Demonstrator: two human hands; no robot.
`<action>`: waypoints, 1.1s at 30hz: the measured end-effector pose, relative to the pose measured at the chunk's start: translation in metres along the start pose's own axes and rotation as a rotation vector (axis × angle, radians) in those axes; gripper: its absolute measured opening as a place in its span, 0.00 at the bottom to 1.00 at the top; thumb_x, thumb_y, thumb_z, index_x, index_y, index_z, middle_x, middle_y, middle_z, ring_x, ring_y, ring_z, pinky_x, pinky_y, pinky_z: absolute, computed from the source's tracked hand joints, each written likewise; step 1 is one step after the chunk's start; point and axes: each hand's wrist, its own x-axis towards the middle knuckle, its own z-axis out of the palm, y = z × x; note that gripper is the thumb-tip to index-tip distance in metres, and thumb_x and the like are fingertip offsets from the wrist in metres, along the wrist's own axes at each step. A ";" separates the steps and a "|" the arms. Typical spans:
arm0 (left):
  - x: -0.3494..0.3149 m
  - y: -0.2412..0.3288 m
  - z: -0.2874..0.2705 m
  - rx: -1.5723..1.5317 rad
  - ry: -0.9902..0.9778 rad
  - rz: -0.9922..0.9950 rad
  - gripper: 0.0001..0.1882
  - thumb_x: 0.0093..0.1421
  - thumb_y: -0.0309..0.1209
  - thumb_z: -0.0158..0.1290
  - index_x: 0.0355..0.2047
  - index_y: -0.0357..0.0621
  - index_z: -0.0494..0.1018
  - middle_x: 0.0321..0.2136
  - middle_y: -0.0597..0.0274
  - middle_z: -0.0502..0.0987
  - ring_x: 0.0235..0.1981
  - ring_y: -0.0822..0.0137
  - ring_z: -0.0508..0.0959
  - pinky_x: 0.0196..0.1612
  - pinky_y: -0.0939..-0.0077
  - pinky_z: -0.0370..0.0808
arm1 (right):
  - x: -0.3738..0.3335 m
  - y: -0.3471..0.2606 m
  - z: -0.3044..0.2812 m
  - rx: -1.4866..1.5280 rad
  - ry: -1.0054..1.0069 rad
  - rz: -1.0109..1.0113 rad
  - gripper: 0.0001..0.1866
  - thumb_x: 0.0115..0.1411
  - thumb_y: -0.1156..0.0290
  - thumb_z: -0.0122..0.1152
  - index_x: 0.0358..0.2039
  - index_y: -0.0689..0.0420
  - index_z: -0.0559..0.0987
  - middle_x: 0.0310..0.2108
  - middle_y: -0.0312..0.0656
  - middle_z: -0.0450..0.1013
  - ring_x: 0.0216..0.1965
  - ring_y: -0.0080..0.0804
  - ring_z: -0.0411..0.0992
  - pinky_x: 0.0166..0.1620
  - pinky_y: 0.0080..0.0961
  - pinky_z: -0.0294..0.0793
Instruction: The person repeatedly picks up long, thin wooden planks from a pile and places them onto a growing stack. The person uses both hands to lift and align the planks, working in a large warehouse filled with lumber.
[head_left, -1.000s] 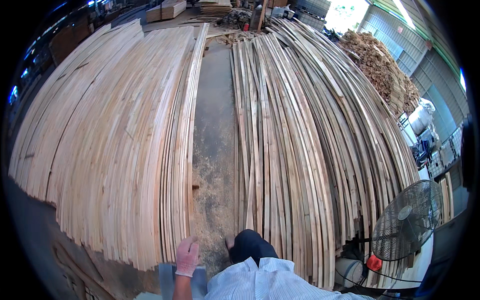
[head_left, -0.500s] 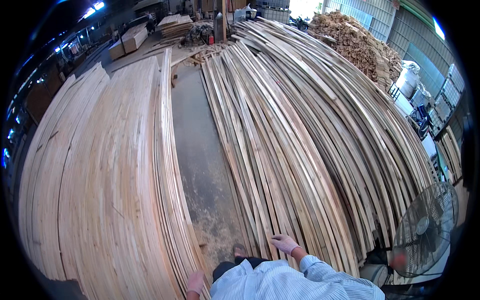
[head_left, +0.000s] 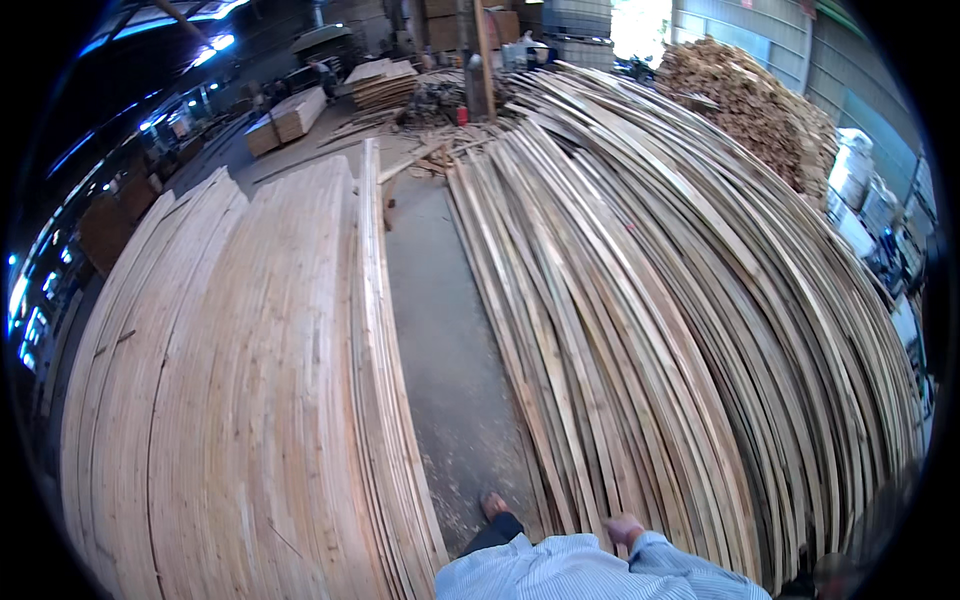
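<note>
My right hand (head_left: 623, 528), in what looks like a pale glove, is low over the near end of the long wooden strips (head_left: 600, 400) that lie side by side on my right. It touches or hovers just above them; its fingers are blurred, so their grip does not show. My left hand is out of view. To my left stands a broad stack of pale, smooth boards (head_left: 260, 350), with a narrow row of upright-edged strips (head_left: 378, 330) along its right side.
A concrete aisle (head_left: 435, 330) with sawdust runs between the two stacks, and my foot (head_left: 492, 505) stands at its near end. Beyond are a post (head_left: 475, 65), scrap wood and a large heap of short wood pieces (head_left: 745, 110). A dark, blurred fan (head_left: 885, 520) is at the right rim.
The view has shifted, so the stacks sit lower and farther right. My left hand has left the picture. My right hand remains by the near ends of the strips; one foot has stepped forward.
</note>
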 end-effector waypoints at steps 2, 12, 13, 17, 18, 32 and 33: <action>0.035 0.030 -0.053 0.035 0.019 0.029 0.19 0.64 0.40 0.43 0.41 0.39 0.76 0.37 0.43 0.79 0.42 0.47 0.78 0.45 0.56 0.73 | 0.021 -0.001 -0.037 0.168 -0.264 0.000 0.09 0.57 0.65 0.53 0.36 0.53 0.77 0.33 0.47 0.77 0.37 0.46 0.76 0.35 0.42 0.74; 0.278 0.348 -0.403 -0.587 0.220 0.464 0.26 0.66 0.46 0.45 0.49 0.33 0.74 0.42 0.56 0.80 0.46 0.66 0.77 0.52 0.72 0.71 | 0.245 0.008 -0.135 0.297 -0.205 0.224 0.16 0.62 0.54 0.47 0.45 0.42 0.79 0.46 0.41 0.77 0.50 0.42 0.74 0.49 0.39 0.75; 0.290 0.372 -0.426 -0.421 0.344 0.583 0.21 0.66 0.43 0.44 0.44 0.37 0.76 0.40 0.49 0.80 0.45 0.59 0.78 0.50 0.70 0.71 | 0.276 0.019 -0.139 0.464 -0.156 0.334 0.18 0.62 0.53 0.47 0.47 0.39 0.79 0.49 0.42 0.76 0.52 0.43 0.73 0.51 0.39 0.74; 0.385 0.362 -0.464 0.106 0.347 0.372 0.16 0.62 0.39 0.46 0.38 0.41 0.77 0.38 0.42 0.79 0.43 0.48 0.78 0.47 0.59 0.73 | 0.393 0.001 -0.300 0.326 -0.259 0.266 0.21 0.60 0.49 0.50 0.50 0.40 0.79 0.52 0.42 0.74 0.51 0.43 0.74 0.51 0.37 0.75; 0.400 0.353 -0.454 0.246 0.330 0.319 0.16 0.60 0.40 0.47 0.37 0.42 0.76 0.35 0.44 0.79 0.43 0.46 0.78 0.46 0.54 0.73 | 0.420 0.007 -0.341 0.270 -0.313 0.241 0.20 0.60 0.50 0.51 0.49 0.43 0.79 0.51 0.41 0.75 0.50 0.43 0.74 0.49 0.37 0.76; 0.613 0.536 -0.688 -0.302 0.116 -0.007 0.16 0.58 0.38 0.50 0.40 0.42 0.75 0.38 0.46 0.79 0.44 0.45 0.78 0.47 0.56 0.74 | 0.918 -0.097 -0.870 1.209 0.187 0.256 0.10 0.58 0.67 0.57 0.26 0.61 0.78 0.22 0.38 0.73 0.21 0.26 0.71 0.24 0.24 0.70; 0.639 0.554 -0.719 -0.317 0.129 0.022 0.15 0.58 0.38 0.50 0.40 0.42 0.75 0.38 0.46 0.79 0.44 0.45 0.78 0.47 0.56 0.74 | 0.948 -0.113 -0.890 1.277 0.188 0.237 0.10 0.58 0.66 0.59 0.28 0.61 0.78 0.23 0.38 0.74 0.21 0.26 0.71 0.24 0.24 0.71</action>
